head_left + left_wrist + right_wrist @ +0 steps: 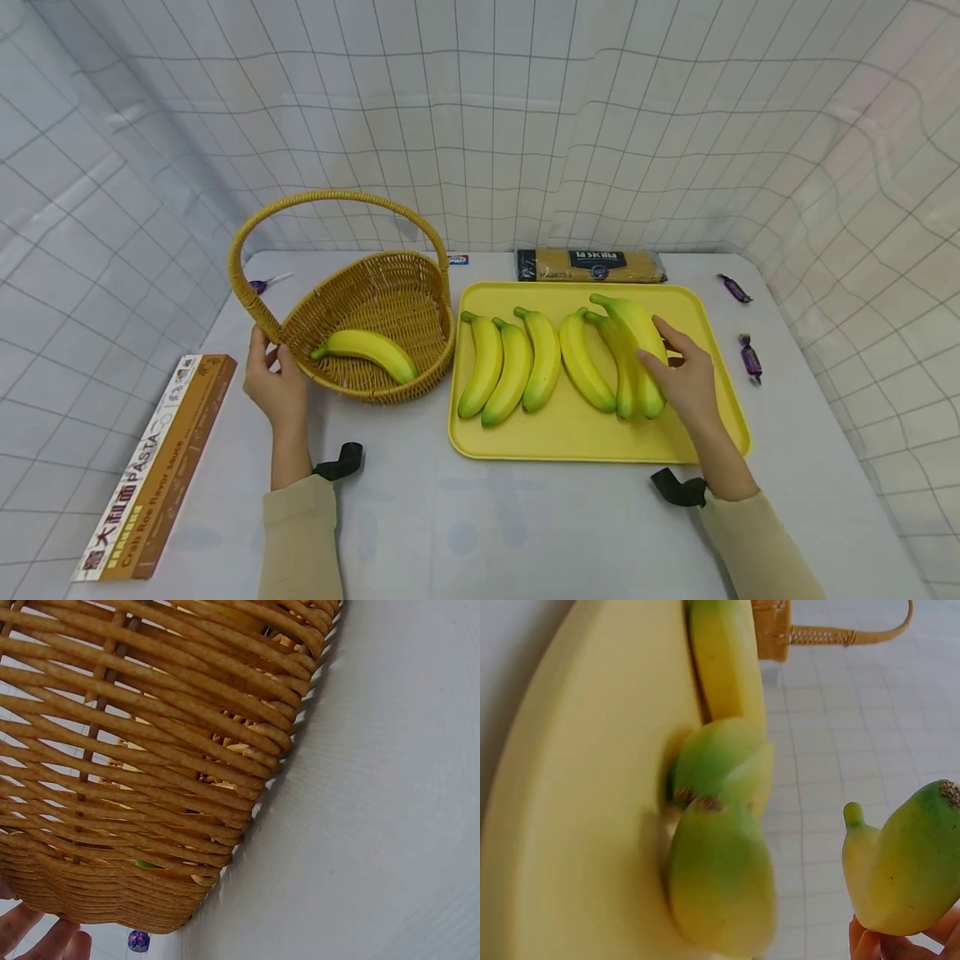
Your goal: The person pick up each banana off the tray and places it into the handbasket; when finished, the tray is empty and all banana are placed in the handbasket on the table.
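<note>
A wicker basket (442,333) with a tall hoop handle stands left of centre, and one banana (371,348) lies inside it. My left hand (273,375) grips the basket at the foot of the handle; its fingers (45,941) show under the woven basket wall (150,750). A yellow tray (570,433) to the right carries several bananas (510,367). My right hand (663,354) holds the rightmost banana (633,329) over the tray's right side. In the right wrist view this held banana (907,870) hangs clear of the tray (577,787), fingertips (870,945) beneath it.
A long pasta box (157,467) lies at the table's left edge. A pasta packet (590,265) sits behind the tray. Two purple candies (750,357) lie right of the tray, another candy (258,286) behind the basket. Checked cloth walls enclose the table.
</note>
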The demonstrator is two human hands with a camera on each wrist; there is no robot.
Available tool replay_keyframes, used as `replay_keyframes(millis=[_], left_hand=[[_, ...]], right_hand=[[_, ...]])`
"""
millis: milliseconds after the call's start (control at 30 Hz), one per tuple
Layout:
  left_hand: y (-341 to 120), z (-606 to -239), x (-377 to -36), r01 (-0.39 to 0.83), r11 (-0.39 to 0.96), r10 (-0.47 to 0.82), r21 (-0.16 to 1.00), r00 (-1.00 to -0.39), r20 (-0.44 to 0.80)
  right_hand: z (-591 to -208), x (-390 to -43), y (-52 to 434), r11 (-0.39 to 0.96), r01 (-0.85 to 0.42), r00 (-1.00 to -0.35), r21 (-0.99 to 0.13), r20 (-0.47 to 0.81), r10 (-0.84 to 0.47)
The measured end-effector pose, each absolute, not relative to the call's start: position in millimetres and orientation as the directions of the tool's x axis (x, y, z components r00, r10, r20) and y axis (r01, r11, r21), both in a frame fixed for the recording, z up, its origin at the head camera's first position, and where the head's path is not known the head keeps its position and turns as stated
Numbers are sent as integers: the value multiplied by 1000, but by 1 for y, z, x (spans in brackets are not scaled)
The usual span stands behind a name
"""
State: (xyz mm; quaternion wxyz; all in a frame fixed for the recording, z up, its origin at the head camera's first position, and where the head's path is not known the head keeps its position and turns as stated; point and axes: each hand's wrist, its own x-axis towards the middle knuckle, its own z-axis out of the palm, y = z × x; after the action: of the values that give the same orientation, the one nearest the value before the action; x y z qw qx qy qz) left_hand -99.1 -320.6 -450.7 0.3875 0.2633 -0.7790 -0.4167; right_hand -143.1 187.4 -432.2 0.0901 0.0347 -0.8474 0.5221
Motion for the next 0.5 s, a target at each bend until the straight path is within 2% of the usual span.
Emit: replay_keyframes(millis=[233,500], left_hand=[[-320,-450,-99,-62,523,-725,850,-556,406],[-319,-449,-99,-62,505,-736,861,-551,392]], right_hand=[[-419,-144,161,428,-246,-968,-870,242,-66],[-375,-133,108,394,-305,-949,-867,239,-208]])
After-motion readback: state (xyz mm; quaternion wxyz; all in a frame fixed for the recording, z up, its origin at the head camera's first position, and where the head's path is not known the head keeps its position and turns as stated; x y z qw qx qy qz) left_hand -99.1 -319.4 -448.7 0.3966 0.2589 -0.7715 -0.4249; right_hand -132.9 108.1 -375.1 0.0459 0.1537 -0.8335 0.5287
